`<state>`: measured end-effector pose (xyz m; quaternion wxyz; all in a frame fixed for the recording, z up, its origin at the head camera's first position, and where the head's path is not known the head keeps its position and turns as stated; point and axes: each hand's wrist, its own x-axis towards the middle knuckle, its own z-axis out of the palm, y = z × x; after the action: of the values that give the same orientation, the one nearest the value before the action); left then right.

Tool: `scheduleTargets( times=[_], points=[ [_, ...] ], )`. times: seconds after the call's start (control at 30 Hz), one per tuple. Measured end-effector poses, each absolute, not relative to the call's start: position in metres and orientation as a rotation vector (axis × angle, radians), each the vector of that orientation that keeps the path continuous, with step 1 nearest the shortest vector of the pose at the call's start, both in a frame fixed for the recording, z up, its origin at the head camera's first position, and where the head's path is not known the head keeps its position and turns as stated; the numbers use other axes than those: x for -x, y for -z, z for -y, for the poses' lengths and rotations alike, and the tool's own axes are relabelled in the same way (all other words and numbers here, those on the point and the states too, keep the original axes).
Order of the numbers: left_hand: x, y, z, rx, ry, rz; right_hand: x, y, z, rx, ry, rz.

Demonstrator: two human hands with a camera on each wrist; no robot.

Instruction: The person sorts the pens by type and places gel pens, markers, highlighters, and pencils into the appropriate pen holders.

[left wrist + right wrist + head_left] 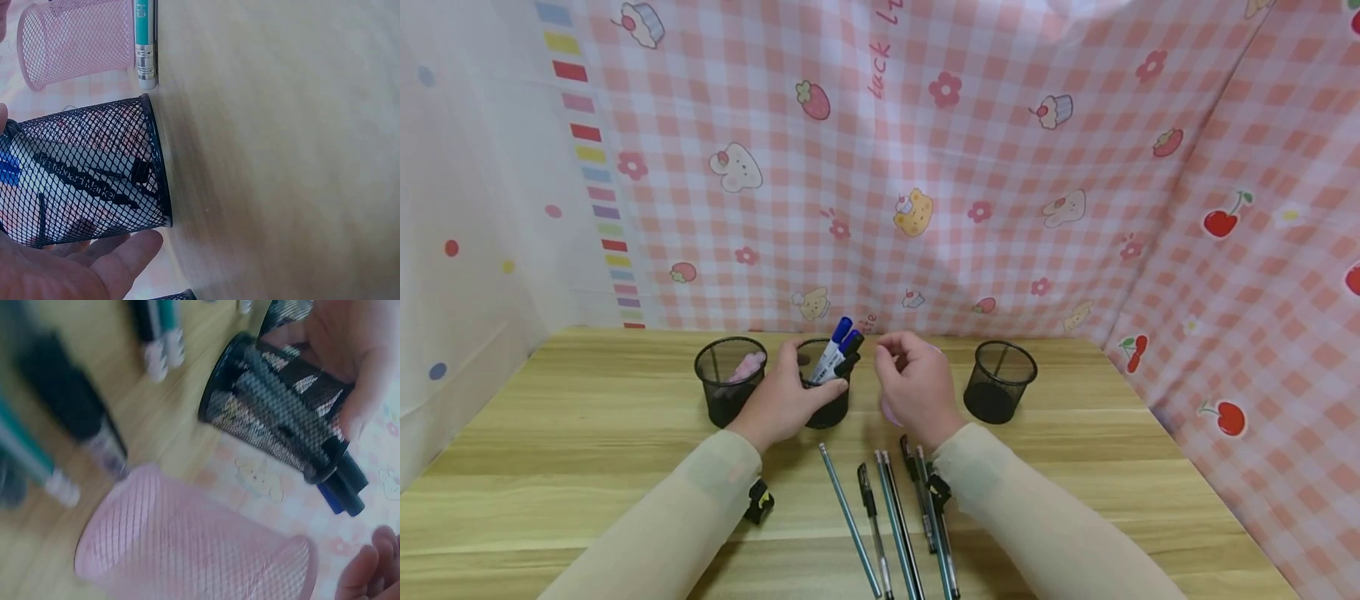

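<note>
Two blue-capped markers and dark-capped ones lean in the middle black mesh cup (81, 175), upright on the table. My left hand (782, 400) grips this cup, its thumb on the near side; the right wrist view shows the left hand (356, 369) around the mesh. Just right of it, my right hand (921, 387) is beside a pink mesh cup (200, 544), which it mostly hides in the head view. In the right wrist view the right fingertips (375, 569) are loosely curled past the cup's rim, with nothing seen between them.
A black mesh cup (730, 400) with something pink inside stands at the left, and another black cup (1000, 392) at the right. Several pencils (850, 521) and black pens (874, 517) lie in front on the wooden table (550, 467). A patterned cloth (880, 167) hangs behind.
</note>
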<state>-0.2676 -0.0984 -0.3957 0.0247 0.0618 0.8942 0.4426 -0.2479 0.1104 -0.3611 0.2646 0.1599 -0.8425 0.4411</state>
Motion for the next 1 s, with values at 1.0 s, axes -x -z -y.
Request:
scheduleTargets(
  times=[1.0],
  points=[
    [0.267,0.393,0.099,-0.2,-1.355,-2.754,0.276,0.38,-0.163,-0.303,-0.863,2.82]
  ],
)
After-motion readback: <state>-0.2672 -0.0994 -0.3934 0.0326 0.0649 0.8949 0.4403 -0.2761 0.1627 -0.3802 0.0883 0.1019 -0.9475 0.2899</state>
